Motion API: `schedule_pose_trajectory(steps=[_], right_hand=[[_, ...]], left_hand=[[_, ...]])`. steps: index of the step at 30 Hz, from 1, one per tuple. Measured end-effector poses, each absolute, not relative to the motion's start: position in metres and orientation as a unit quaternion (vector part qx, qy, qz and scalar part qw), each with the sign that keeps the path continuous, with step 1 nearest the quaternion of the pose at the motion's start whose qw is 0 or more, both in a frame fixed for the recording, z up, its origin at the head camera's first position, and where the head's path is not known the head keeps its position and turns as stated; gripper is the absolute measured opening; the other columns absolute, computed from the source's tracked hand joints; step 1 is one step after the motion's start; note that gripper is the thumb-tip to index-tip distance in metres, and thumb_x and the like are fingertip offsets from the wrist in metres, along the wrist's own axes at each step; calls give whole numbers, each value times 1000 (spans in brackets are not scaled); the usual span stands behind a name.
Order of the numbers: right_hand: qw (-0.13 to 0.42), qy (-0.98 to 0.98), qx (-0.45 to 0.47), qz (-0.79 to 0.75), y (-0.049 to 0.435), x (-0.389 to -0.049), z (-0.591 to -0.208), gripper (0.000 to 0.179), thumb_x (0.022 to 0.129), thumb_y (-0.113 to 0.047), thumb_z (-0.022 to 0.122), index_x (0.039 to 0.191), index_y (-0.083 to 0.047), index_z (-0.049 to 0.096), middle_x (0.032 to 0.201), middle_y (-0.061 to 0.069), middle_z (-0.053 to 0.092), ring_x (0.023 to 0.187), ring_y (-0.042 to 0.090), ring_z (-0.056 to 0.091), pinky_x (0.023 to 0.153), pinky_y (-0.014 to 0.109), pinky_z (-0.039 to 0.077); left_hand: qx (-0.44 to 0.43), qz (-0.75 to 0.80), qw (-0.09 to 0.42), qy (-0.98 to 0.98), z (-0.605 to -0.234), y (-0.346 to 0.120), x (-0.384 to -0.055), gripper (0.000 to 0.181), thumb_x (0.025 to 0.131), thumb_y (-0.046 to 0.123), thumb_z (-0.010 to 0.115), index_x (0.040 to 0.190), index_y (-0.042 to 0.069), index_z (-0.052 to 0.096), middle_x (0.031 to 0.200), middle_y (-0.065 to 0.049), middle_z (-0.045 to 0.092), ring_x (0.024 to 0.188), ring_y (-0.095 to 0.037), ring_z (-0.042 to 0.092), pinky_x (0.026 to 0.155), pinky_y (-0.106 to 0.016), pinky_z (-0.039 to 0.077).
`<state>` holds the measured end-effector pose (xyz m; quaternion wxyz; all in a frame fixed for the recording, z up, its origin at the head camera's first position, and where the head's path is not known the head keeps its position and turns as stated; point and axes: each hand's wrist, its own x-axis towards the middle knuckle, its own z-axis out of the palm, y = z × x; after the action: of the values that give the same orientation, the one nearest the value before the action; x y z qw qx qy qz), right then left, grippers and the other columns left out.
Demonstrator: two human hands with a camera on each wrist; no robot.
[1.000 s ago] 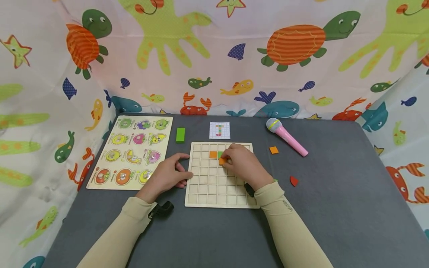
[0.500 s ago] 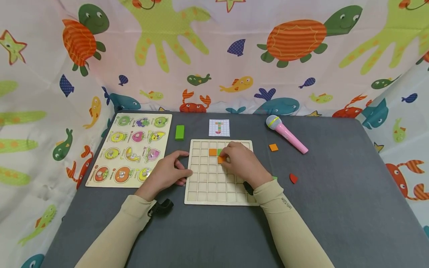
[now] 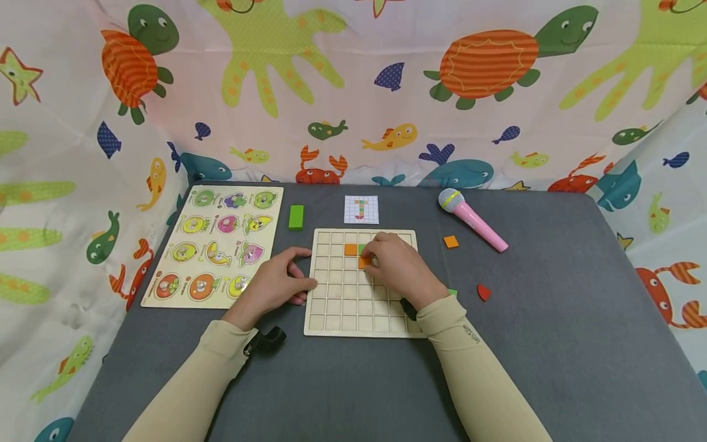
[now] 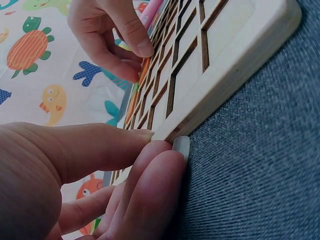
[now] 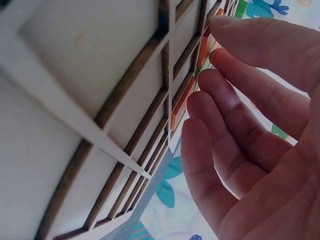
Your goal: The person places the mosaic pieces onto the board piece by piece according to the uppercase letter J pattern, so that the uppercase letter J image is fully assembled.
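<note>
In the head view a light wooden grid board (image 3: pixel 334 307) lies on the dark table. An orange square tile (image 3: pixel 350 250) and a partly hidden green tile (image 3: pixel 361 248) sit side by side in its upper cells. One row below the green tile, my right hand (image 3: pixel 401 267) pinches another orange square tile (image 3: pixel 363 263) between thumb and index finger, down at the grid. In the right wrist view its other fingers hang loosely bent. My left hand (image 3: pixel 274 281) touches the board's left edge with thumb and index fingertips; the left wrist view shows the thumb (image 4: pixel 105 150) against that edge.
A fruit puzzle board (image 3: pixel 221 227) stands to the left. Beyond the grid lie a green block (image 3: pixel 296 218) and a pattern card (image 3: pixel 361 209). A pink toy microphone (image 3: pixel 475 222), an orange tile (image 3: pixel 451 242) and a red piece (image 3: pixel 483 293) lie right; a green piece (image 3: pixel 453 293) peeks past the right wrist.
The head view has tilted slightly, so everything sits a little higher in it. Both hands keep their places at the board.
</note>
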<state>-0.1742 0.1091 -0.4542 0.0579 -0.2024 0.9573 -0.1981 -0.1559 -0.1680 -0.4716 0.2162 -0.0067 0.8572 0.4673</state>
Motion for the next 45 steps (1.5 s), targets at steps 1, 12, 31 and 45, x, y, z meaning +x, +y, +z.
schedule_pose_trajectory(steps=[1, 12, 31, 45], right_hand=[[58, 957, -202, -198, 109, -174, -454, 15, 97, -16, 80, 111, -11, 82, 111, 5, 71, 100, 21, 65, 92, 39, 62], [59, 955, -201, -211, 114, -176, -451, 14, 96, -16, 81, 109, -11, 82, 111, 4, 73, 103, 23, 66, 97, 42, 60], [45, 967, -157, -196, 194, -136, -437, 27, 97, -18, 81, 122, -9, 79, 116, 8, 72, 106, 26, 68, 95, 49, 61], [29, 969, -157, -187, 255, -95, -448, 31, 91, -18, 87, 120, -10, 80, 113, 5, 72, 107, 25, 67, 96, 53, 61]], left_hand=[[-6, 467, 216, 858, -471, -168, -156, 69, 92, 23, 87, 153, 20, 55, 101, -13, 67, 68, -19, 76, 66, -32, 67], [-7, 465, 215, 859, -469, -165, -157, 68, 92, 24, 87, 152, 20, 55, 100, -13, 67, 69, -19, 76, 66, -32, 67], [-6, 472, 216, 855, -476, -168, -157, 70, 91, 24, 88, 152, 21, 55, 100, -13, 67, 69, -21, 77, 66, -34, 67], [-7, 470, 217, 855, -476, -170, -158, 70, 92, 25, 88, 153, 21, 54, 100, -13, 67, 69, -21, 77, 66, -34, 67]])
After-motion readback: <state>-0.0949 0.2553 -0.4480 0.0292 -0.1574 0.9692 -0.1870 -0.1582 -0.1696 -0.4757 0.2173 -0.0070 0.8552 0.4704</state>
